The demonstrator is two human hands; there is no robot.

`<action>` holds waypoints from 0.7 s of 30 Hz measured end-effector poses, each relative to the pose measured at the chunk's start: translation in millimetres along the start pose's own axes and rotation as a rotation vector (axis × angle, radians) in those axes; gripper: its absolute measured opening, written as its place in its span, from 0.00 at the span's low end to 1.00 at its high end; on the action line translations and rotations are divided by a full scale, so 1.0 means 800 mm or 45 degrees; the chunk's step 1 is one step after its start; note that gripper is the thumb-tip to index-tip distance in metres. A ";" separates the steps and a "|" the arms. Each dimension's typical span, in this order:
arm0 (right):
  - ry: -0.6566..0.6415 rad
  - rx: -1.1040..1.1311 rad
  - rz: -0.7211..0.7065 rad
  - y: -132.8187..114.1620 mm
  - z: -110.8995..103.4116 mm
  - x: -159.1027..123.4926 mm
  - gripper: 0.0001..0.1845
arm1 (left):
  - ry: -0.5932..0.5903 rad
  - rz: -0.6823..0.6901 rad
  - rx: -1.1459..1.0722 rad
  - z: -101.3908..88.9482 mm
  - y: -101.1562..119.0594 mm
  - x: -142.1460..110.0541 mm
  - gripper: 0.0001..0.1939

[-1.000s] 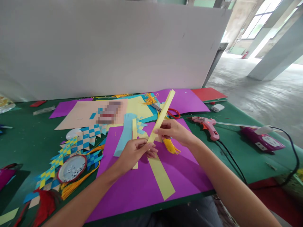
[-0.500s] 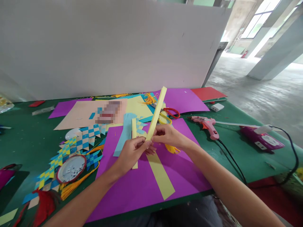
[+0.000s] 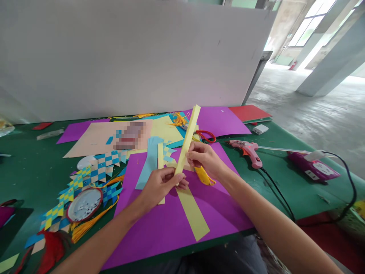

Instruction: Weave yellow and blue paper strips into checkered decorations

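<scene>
A folded pale yellow paper strip (image 3: 188, 139) slants upward between my two hands. My left hand (image 3: 164, 182) pinches its lower end, thumb on top. Farther up, my right hand (image 3: 203, 158) is closed on the strip's right edge with thumb and fingers. Below them, a flat yellow paper strip (image 3: 194, 217) lies on a purple sheet (image 3: 151, 232). A narrow yellow strip (image 3: 161, 156) and a light blue paper piece (image 3: 148, 163) lie by my left hand. Partly behind my right hand are red-handled scissors (image 3: 207, 136) and a yellow cutter (image 3: 203, 177).
A pink glue gun (image 3: 248, 150) lies at right, its cord near a purple power strip (image 3: 313, 165). Woven paper pieces (image 3: 99, 167), a round dish (image 3: 84, 205) and a yellow tassel (image 3: 94, 224) lie left. A white panel (image 3: 137, 57) stands behind the green table (image 3: 23, 163).
My right hand has slid up along the folded strip, away from my left hand. The left hand keeps its hold at the lower end.
</scene>
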State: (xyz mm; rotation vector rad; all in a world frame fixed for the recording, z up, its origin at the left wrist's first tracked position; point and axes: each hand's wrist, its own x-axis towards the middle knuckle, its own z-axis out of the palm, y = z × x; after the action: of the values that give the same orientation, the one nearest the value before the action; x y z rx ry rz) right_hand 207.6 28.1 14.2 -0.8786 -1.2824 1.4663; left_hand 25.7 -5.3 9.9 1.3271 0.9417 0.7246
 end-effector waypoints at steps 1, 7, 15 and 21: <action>-0.030 -0.020 0.011 0.001 0.003 -0.001 0.08 | 0.009 0.000 -0.025 0.000 0.000 0.000 0.15; -0.117 -0.125 0.105 0.004 0.018 -0.004 0.08 | 0.082 0.007 -0.087 -0.001 0.002 0.003 0.17; -0.234 -0.115 0.164 0.006 0.015 -0.004 0.13 | 0.016 0.003 -0.065 -0.002 -0.003 0.002 0.17; -0.218 -0.166 0.157 0.009 0.014 -0.002 0.17 | 0.039 0.035 0.008 -0.001 -0.001 0.002 0.17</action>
State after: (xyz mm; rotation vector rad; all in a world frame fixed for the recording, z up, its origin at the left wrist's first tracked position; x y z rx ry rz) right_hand 196.1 23.1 9.0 -0.9474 -1.4864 1.5964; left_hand 25.6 -3.8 8.8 1.3400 0.9521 0.7657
